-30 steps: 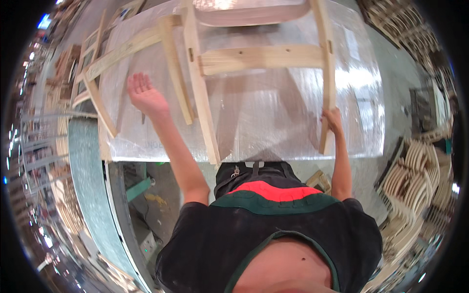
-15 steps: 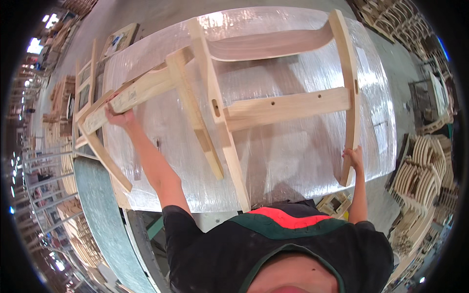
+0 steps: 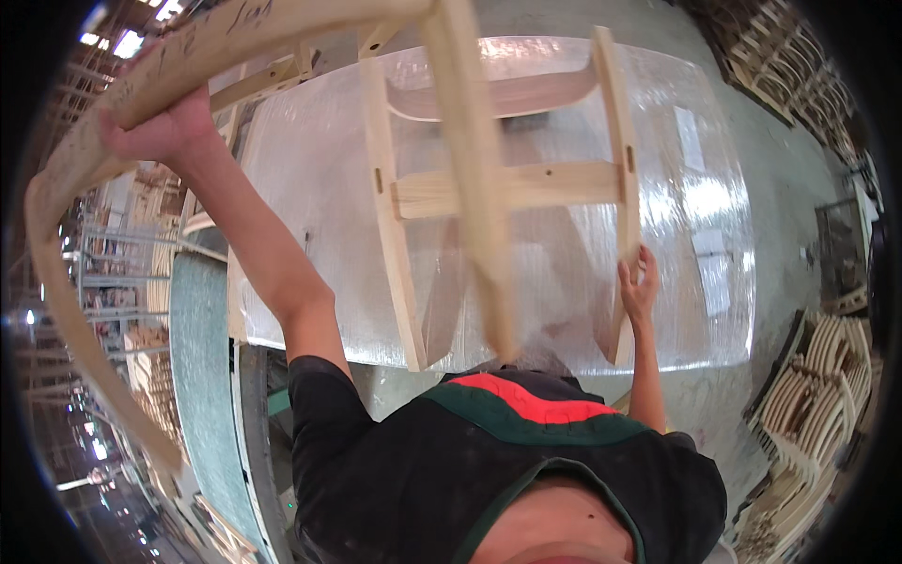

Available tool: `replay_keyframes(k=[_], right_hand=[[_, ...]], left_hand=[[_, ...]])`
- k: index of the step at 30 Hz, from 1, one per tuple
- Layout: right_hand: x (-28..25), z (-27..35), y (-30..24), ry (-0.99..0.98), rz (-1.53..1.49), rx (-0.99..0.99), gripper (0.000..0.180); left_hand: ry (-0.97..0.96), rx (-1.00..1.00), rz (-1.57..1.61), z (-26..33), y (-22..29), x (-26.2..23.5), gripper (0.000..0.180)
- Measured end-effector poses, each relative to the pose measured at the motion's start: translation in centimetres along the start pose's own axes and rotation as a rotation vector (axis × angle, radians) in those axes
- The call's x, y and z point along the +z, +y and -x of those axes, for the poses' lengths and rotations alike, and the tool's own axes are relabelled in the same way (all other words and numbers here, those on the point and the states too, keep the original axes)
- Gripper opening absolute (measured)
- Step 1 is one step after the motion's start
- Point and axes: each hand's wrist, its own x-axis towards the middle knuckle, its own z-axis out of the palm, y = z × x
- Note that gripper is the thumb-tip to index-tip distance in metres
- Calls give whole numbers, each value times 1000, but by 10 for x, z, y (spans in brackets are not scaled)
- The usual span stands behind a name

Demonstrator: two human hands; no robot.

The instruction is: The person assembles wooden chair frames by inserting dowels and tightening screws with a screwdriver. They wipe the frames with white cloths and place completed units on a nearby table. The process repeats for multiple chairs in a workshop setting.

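My left hand point(image 3: 164, 132) is wrapped round the rail of a pale wooden leg frame point(image 3: 272, 36), lifted high at the upper left. One of its legs slants across the middle of the view, blurred by motion; the other hangs down the left side. On the film-wrapped surface lies a chair back frame point(image 3: 564, 181): two long posts, a flat crossbar with holes and a curved top rail. The raised leg partly covers it. My right hand point(image 3: 640, 284) rests against the lower part of its right post, fingers apart and not wrapped round it.
Clear wrinkled film covers the broad work surface point(image 3: 310, 188), with paper sheets point(image 3: 711, 273) on its right side. A grey-green bench point(image 3: 197, 320) stands at the left. Stacks of curved wooden parts point(image 3: 813, 385) stand on the floor at the right.
My left hand has raised the leg frame up and leftward, nearer the view. My right hand has loosened its grip on the post, and the chair back frame appears slightly shifted left.
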Motion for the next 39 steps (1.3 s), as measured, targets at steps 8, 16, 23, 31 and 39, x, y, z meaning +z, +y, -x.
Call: replay_keyframes(k=[8, 16, 23, 31, 39], right_hand=[[-30, -109, -79, 71, -653, -172, 75], [-47, -226, -130, 407, -677, -540, 45], [-38, -242, -86, 438, -390, -476, 38], [-30, -283, -80, 413, 88, -651, 32], [-22, -308, -46, 366, 465, -891, 26]], left_hand=[[-248, -121, 366, 148, -23, 162, 83], [18, -271, 321, 276, -43, 192, 63], [111, -430, 388, 283, -87, 165, 49], [199, -555, 71, 251, -145, 115, 66], [299, 149, -1633, 249, -90, -131, 62]])
